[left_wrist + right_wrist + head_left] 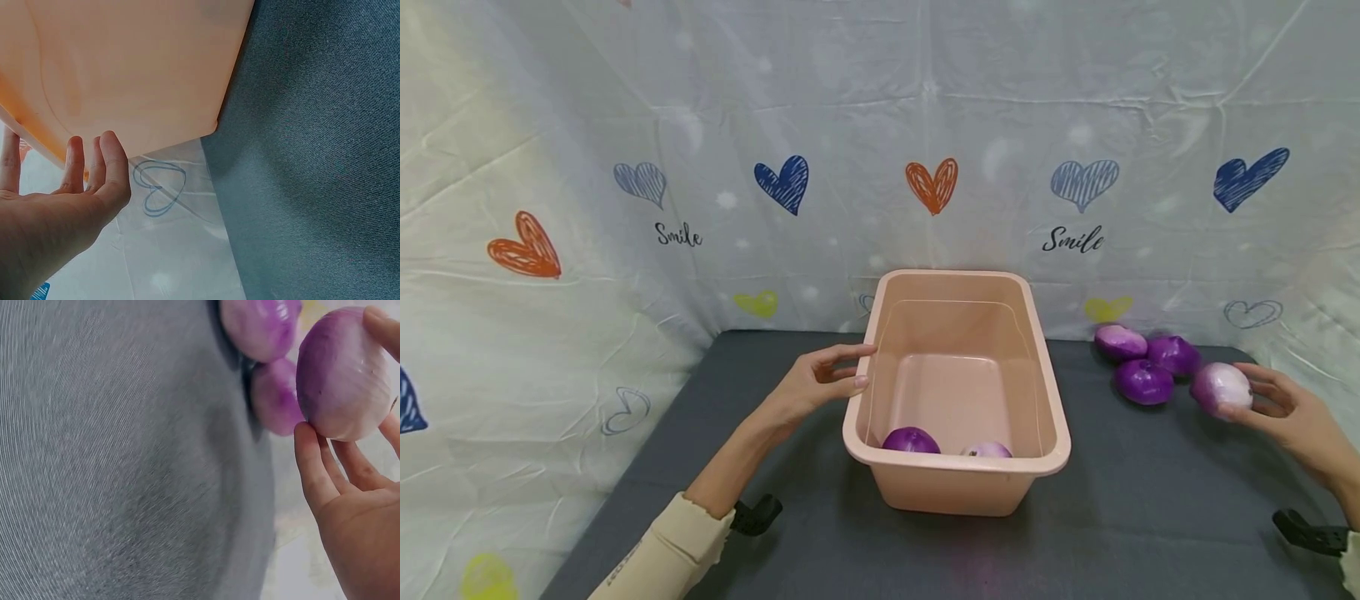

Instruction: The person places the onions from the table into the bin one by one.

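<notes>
My right hand (1296,417) has its fingers curled round a pale purple onion (1222,388) at the table's right edge. My left hand (820,385) rests straight-fingered against the pink tub (1052,433). Two onions lie inside; three onions (1144,381) wait outside.

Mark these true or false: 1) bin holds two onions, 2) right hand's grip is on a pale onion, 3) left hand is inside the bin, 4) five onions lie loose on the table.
1) True: two onions lie in the pink bin.
2) True: the right hand has its grip on the pale onion.
3) False: the left hand rests on the bin's outer left rim.
4) False: three loose onions lie on the table.
</notes>
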Action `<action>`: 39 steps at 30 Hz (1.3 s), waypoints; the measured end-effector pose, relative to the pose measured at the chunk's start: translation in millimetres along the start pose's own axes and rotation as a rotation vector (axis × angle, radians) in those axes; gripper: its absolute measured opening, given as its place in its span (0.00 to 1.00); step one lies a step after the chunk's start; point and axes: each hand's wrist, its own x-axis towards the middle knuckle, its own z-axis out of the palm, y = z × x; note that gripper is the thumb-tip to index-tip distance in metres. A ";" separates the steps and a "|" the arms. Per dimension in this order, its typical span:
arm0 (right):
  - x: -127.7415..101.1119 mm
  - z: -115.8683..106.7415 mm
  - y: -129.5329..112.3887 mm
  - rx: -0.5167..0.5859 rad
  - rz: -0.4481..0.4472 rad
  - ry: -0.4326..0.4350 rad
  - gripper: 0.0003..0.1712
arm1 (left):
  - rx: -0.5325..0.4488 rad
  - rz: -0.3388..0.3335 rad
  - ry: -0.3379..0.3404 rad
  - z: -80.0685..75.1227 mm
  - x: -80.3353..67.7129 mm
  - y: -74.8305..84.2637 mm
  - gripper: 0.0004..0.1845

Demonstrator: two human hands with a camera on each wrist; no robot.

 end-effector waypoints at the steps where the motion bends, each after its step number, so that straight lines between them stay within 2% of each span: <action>1: -0.7 -0.4 -1.8 0.017 -0.004 0.003 0.39 | 0.002 0.000 0.002 -0.1 -0.3 -0.3 0.29; 7: -1.5 -5.4 -16.3 0.107 -0.064 0.002 0.39 | 0.008 -0.016 0.009 0.4 -1.4 0.4 0.29; 13: 1.7 -7.1 -33.6 0.139 -0.091 -0.030 0.39 | 0.004 -0.009 0.005 1.1 -2.2 1.7 0.30; 22: 5.3 -0.5 -63.0 0.231 -0.171 -0.086 0.39 | 0.001 -0.008 0.006 0.9 -2.6 1.0 0.30; 26: 7.5 4.9 -76.6 0.236 -0.182 -0.090 0.40 | 0.000 -0.004 0.011 0.7 -2.9 0.6 0.30; 30: 12.3 10.3 -90.8 0.313 -0.187 -0.126 0.39 | 0.004 -0.008 0.016 0.7 -3.5 0.7 0.30; 39: 25.5 18.2 -120.7 0.385 -0.205 -0.190 0.38 | 0.006 -0.005 0.005 1.2 -2.7 3.0 0.29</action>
